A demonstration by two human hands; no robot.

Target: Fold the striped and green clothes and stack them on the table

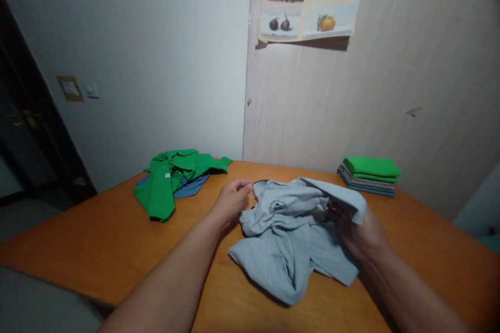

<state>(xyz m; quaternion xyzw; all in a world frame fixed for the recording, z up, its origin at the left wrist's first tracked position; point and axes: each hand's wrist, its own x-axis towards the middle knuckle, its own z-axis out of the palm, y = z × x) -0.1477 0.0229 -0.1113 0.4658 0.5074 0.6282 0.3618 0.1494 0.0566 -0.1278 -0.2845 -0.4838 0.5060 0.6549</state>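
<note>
A crumpled grey T-shirt with a small dark print on it lies in front of me on the table. My left hand is at its left side, thumb and fingers pinched together at the fabric's upper left edge. On the other side, my right hand reaches in under a raised fold and grips the cloth there. That fold drapes over the right hand and hides part of its fingers.
An orange-brown wooden table stands against the wall. At its back left, a loose green garment lies over a blue one. A stack of folded clothes, bright green on top, sits at the back right. A fruit poster hangs above.
</note>
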